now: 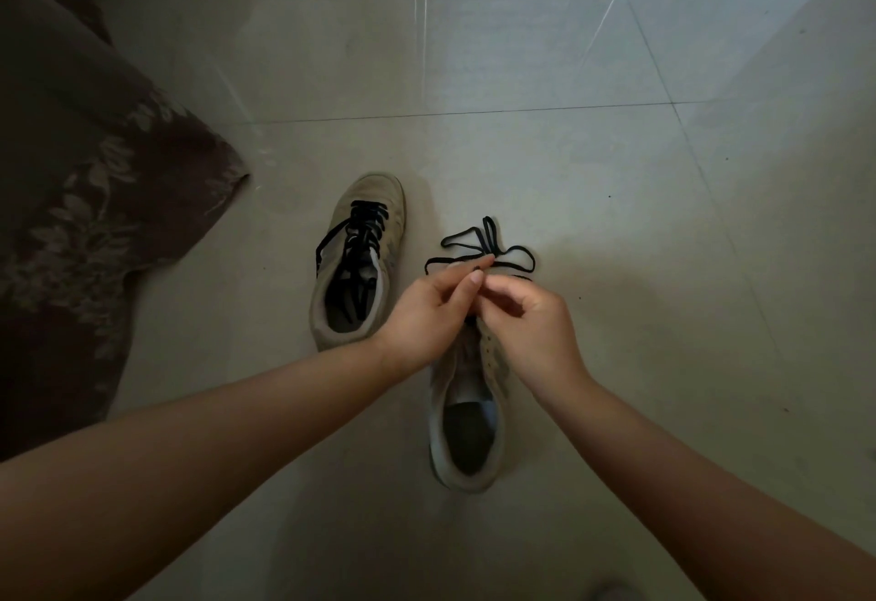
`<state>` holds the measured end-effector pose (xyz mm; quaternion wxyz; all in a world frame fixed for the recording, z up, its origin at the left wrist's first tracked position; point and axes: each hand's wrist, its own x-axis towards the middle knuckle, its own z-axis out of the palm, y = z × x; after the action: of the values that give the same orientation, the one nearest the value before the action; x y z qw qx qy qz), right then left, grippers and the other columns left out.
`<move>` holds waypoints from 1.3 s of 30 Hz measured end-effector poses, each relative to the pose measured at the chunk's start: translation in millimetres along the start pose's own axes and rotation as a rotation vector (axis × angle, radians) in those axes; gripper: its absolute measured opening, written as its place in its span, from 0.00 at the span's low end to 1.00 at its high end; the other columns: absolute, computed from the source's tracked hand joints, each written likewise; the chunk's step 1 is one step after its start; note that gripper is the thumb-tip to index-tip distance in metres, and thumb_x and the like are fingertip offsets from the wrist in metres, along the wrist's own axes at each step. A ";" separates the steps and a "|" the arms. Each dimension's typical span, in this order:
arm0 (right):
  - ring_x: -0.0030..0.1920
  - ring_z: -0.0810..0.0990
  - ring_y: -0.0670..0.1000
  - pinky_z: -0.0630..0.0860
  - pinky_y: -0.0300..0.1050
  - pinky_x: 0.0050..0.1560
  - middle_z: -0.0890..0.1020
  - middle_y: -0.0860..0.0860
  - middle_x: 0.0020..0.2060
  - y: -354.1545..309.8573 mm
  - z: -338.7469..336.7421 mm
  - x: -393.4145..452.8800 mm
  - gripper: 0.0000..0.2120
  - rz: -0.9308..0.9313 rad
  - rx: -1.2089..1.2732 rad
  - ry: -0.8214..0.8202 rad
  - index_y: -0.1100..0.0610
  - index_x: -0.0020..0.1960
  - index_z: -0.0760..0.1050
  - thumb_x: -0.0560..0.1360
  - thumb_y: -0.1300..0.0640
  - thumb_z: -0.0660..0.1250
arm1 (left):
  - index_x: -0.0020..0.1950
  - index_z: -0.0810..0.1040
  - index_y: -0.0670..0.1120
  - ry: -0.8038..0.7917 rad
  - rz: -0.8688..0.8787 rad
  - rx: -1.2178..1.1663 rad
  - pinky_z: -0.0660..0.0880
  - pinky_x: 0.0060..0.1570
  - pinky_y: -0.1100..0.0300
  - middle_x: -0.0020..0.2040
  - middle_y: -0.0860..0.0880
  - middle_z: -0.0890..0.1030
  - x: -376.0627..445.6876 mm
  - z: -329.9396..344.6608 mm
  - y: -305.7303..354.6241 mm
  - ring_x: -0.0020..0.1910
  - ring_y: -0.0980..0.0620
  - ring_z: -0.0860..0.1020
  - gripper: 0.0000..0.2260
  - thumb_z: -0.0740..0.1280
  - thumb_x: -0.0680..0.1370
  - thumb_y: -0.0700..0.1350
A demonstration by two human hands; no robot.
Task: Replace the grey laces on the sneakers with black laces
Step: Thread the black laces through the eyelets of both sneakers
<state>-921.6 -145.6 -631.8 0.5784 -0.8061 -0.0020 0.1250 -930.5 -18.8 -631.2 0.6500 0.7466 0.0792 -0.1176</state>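
2 bare forearms reach in from the near edge of the tiled floor (545,164) and meet above the nearer sneaker (467,415). This shoe lies toward the near middle of the floor, heel toward the person, its opening dark and its upper eyelets bare; the toe end is hidden under the hands. The left hand (433,311) has its thumb and forefinger pressed together on the black lace (481,245), the other fingers curled below. The right hand (531,321) sits touching it, fingertips bunched narrow at the same spot; whether they actually grip the lace cannot be told. Beyond the fingertips the lace spreads in several loose loops on the floor, just past the hidden toe.

To the left and a little farther off stands the second sneaker (358,264), toe pointing away, already threaded with black laces (362,228) across its front, with the ends falling into the opening. A dark floral cloth (85,202) drapes along the floor's left edge, near that shoe but apart from it.
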 end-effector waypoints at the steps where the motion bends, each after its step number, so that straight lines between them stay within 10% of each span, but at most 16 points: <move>1: 0.45 0.82 0.42 0.74 0.32 0.46 0.84 0.50 0.43 1.4 1.4 0.5 0.08 0.003 -0.008 0.013 0.59 0.52 0.82 0.74 0.64 0.69 | 0.67 0.74 0.46 0.008 0.005 0.028 0.67 0.68 0.61 0.61 0.48 0.79 -0.8 2.5 -1.5 0.63 0.57 0.74 0.15 0.59 0.82 0.43; 7: 0.44 0.81 0.37 0.74 0.30 0.46 0.84 0.45 0.42 -7.6 0.7 6.6 0.08 0.053 0.118 0.001 0.52 0.44 0.75 0.76 0.65 0.65 | 0.73 0.65 0.51 0.072 0.099 0.298 0.61 0.69 0.63 0.68 0.50 0.71 -5.9 1.1 -6.1 0.69 0.56 0.67 0.20 0.59 0.81 0.50; 12: 0.50 0.83 0.52 0.75 0.45 0.57 0.83 0.52 0.37 -16.3 3.6 7.6 0.07 0.342 0.502 -0.058 0.59 0.44 0.74 0.80 0.64 0.59 | 0.77 0.52 0.47 0.115 -0.079 0.497 0.54 0.70 0.62 0.76 0.46 0.55 -23.0 11.3 -34.6 0.75 0.50 0.53 0.39 0.70 0.73 0.54; 18: 0.36 0.77 0.51 0.68 0.53 0.66 0.67 0.50 0.28 -20.4 -3.2 2.4 0.09 0.713 0.900 -0.085 0.60 0.42 0.67 0.81 0.64 0.54 | 0.78 0.49 0.48 0.124 -0.199 0.404 0.64 0.66 0.58 0.73 0.44 0.63 -5.0 9.4 -46.6 0.71 0.48 0.65 0.41 0.70 0.73 0.51; 27: 0.25 0.63 0.44 0.77 0.41 0.36 0.60 0.47 0.25 -25.8 -16.4 -20.7 0.05 0.770 1.079 -0.326 0.60 0.41 0.71 0.74 0.62 0.57 | 0.76 0.38 0.59 0.048 -0.225 0.328 0.68 0.65 0.51 0.68 0.42 0.68 17.6 0.5 -38.5 0.66 0.45 0.70 0.49 0.72 0.69 0.48; 32: 0.23 0.63 0.45 0.73 0.42 0.40 0.61 0.47 0.23 -12.4 -16.7 -16.2 0.08 0.773 1.012 -0.208 0.59 0.42 0.69 0.77 0.62 0.54 | 0.77 0.41 0.55 -0.172 -0.325 0.035 0.76 0.52 0.59 0.67 0.44 0.69 30.1 0.2 -18.1 0.60 0.52 0.72 0.47 0.68 0.72 0.31; 39: 0.21 0.59 0.45 0.66 0.38 0.32 0.61 0.46 0.20 1.3 -17.9 -4.2 0.13 0.795 0.923 -0.108 0.57 0.37 0.68 0.79 0.61 0.52 | 0.73 0.60 0.49 -0.001 -0.315 -0.622 0.69 0.56 0.54 0.48 0.50 0.80 66.1 -6.9 33.9 0.51 0.53 0.79 0.27 0.57 0.76 0.30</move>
<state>-922.3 -163.3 -626.9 0.7761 -0.4038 0.3240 0.3601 -857.3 -19.1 -616.5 0.8205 0.4912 0.2251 -0.1867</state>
